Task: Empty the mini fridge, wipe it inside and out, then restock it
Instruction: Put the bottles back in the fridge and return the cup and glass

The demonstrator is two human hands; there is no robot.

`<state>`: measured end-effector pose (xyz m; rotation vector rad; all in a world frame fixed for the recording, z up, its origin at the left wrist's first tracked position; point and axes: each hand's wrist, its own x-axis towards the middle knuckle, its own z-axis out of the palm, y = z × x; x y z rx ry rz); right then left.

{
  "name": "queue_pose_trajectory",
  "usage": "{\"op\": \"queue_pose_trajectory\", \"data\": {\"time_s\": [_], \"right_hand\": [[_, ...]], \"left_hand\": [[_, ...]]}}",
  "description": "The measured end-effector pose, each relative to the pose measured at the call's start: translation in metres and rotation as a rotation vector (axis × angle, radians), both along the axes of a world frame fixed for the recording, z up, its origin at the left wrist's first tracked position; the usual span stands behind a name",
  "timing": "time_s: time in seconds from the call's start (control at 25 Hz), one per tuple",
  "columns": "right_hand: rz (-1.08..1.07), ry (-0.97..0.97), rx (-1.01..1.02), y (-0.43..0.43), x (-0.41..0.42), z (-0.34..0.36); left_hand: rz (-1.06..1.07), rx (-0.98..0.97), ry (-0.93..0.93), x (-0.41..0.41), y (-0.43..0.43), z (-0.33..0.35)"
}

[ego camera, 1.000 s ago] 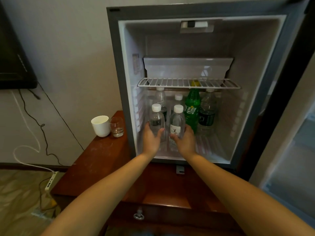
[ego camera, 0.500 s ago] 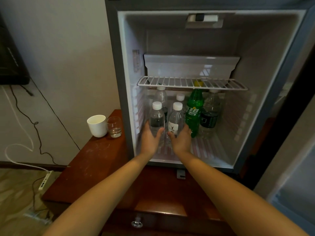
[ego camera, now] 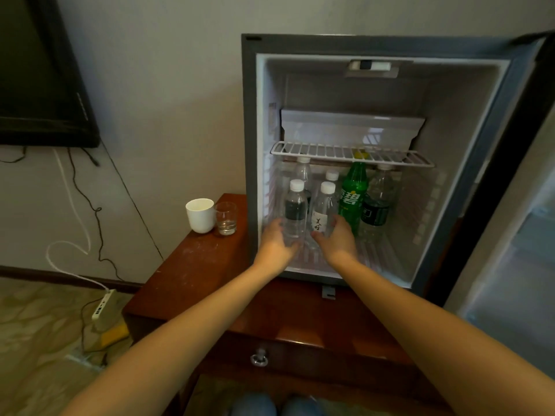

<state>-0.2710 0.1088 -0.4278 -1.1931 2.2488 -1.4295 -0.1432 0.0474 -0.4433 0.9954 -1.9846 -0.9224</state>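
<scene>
Closest to me are the person's knees [ego camera: 276,405] in blue denim, tucked up to a dark red wooden cabinet [ego camera: 195,271] with a metal ring pull [ego camera: 259,357] on its drawer. Both bare forearms stretch over the cabinet top and into the open mini fridge [ego camera: 250,145] that sits on it. Down on the fridge floor, the left hand [ego camera: 274,244] is wrapped round the lower part of the front left bottle [ego camera: 295,211], a clear water bottle with a dark label, fingers behind it and thumb across the front. The right hand [ego camera: 338,240] cups the front right bottle [ego camera: 322,214], the one with a white label, thumb on its near side and fingers curled round its far side. The hands hide both bases, so I can't say whether either bottle is off the floor. Just right of them stands a green soda bottle [ego camera: 353,199], then a larger water bottle [ego camera: 377,205]. Two more white caps [ego camera: 332,175] show in the back row. A white wire shelf [ego camera: 351,153] runs above them all. The fridge door [ego camera: 516,280] hangs open at the right. Left of the fridge, a white cup [ego camera: 199,216] and a small glass [ego camera: 225,218] stand touching on the cabinet top. Beyond, a power strip [ego camera: 103,304] lies on the floor with cables running up the wall to a dark screen [ego camera: 39,85].
</scene>
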Motion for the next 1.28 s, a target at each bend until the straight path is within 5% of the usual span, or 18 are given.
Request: {"op": "queue_pose_trajectory", "data": {"time_s": [0.2,0.44,0.64,0.8,1.08,1.28], "right_hand": [[0.204,0.309,-0.014,0.021,0.064,0.023],[0.561,0.969,0.222,0.020,0.146,0.036],[0.596,0.955,0.238,-0.002,0.179,0.026],[0.597,0.936,0.239,-0.028,0.182,0.015],[0.573,0.885,0.288,-0.105,0.169,-0.006],[0.469,0.923,0.195,-0.154,0.164,-0.032]], "left_hand": [[0.036,-0.183,-0.132,0.062,0.021,0.023],[0.206,-0.295,-0.485,0.161,0.022,0.028],[0.304,-0.337,-1.044,0.219,0.012,0.032],[0.303,-0.438,-1.257,0.223,-0.023,0.018],[0.284,-0.345,-1.081,0.195,-0.113,-0.014],[0.374,-0.071,-0.601,0.183,-0.190,-0.037]]}}
